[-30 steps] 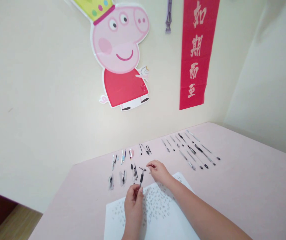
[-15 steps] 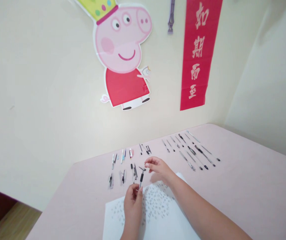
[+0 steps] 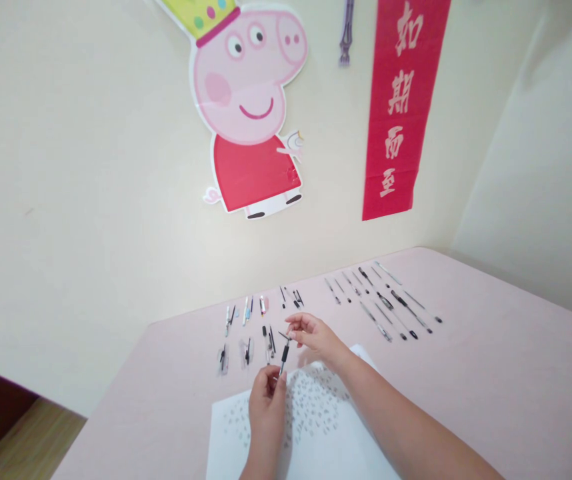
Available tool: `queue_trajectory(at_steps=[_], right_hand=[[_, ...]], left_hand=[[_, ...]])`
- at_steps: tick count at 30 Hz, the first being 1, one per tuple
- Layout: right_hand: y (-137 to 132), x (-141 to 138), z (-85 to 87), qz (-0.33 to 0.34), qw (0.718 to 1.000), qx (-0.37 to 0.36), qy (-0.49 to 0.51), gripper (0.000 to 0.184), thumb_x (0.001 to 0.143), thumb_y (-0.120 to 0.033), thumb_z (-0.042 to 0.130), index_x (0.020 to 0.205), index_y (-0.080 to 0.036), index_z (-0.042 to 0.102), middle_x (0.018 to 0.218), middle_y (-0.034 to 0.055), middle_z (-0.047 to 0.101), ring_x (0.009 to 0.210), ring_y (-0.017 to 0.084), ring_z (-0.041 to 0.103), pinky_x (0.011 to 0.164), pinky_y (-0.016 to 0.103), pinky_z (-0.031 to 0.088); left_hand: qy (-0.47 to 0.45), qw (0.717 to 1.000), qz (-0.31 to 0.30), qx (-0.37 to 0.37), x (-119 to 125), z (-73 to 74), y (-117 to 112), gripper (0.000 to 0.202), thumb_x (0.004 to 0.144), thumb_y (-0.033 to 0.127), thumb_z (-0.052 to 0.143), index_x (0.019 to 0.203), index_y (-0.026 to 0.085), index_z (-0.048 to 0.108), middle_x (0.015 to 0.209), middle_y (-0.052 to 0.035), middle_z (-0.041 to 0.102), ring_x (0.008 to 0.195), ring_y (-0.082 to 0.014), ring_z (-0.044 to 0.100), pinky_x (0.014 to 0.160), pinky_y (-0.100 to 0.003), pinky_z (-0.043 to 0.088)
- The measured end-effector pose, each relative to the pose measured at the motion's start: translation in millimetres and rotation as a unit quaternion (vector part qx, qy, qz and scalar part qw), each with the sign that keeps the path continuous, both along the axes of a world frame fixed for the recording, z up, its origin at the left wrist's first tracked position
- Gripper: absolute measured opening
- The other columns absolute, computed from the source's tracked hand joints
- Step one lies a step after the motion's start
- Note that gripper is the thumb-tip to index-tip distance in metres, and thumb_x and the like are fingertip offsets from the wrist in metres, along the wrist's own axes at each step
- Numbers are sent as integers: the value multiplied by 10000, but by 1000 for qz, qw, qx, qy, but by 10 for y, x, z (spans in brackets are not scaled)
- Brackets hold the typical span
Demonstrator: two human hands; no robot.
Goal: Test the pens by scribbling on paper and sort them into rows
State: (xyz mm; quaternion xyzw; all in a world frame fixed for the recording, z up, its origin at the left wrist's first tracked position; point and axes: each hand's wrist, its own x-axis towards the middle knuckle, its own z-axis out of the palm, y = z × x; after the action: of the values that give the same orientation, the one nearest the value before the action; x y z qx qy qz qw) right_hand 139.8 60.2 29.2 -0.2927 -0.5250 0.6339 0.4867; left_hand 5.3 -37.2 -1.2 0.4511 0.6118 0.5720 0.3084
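My left hand (image 3: pixel 267 399) is closed around the lower end of a pen (image 3: pixel 285 353) with a clear barrel and a black grip, tilted up and away from me. At the pen's upper end, the thumb and forefinger of my right hand (image 3: pixel 311 333) are pinched together. Whether they hold a small part there is too small to make out. A short dark piece shows just left of those fingertips. Under both hands lies a white sheet (image 3: pixel 236 437) covered with small dark marks. Just beyond the left hand are a black-capped pen (image 3: pixel 267 339) and thin dark pieces.
Several pens and refills (image 3: pixel 405 310) lie in slanted rows at the right back of the pink table (image 3: pixel 506 373). More pen parts (image 3: pixel 246 312) sit in small groups at the left back. A wall with a pig cutout (image 3: pixel 256 170) and red banner (image 3: pixel 391 163) stands behind.
My right fingertips have moved slightly left and in against the pen's upper end. The left hand keeps its hold on the pen. The view has shifted a little.
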Motion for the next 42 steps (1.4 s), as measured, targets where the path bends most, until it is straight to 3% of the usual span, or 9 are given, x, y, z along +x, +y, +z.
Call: queue_trajectory(at_steps=[9,32,42], right_hand=[[-11,1,8,21,999,-10,-31,380,628,-327,737,959,-188,615,788,-3,582,710,119,533,570,223,413],[-40,-20,-15,27,999,-33,-20,383,610,-340,756,942,-190,636,793,3,598,716,124,539,573,226,414],[-107,6,84,18,994,-73,-74,336,594,-413,754,823,-174,702,734,-7,633,569,90,493,592,252,394]], left_hand=[[-6,1000,3,3,-26,-102,32,329,675,480,671,784,172,626,686,-17,602,674,-175,553,624,-279,424],[-33,999,7,10,-21,-107,26,349,652,493,689,786,174,639,716,-29,631,694,-183,577,640,-284,447],[-36,999,-4,5,-10,-95,24,328,669,476,681,795,177,629,689,-18,616,669,-174,565,645,-286,438]])
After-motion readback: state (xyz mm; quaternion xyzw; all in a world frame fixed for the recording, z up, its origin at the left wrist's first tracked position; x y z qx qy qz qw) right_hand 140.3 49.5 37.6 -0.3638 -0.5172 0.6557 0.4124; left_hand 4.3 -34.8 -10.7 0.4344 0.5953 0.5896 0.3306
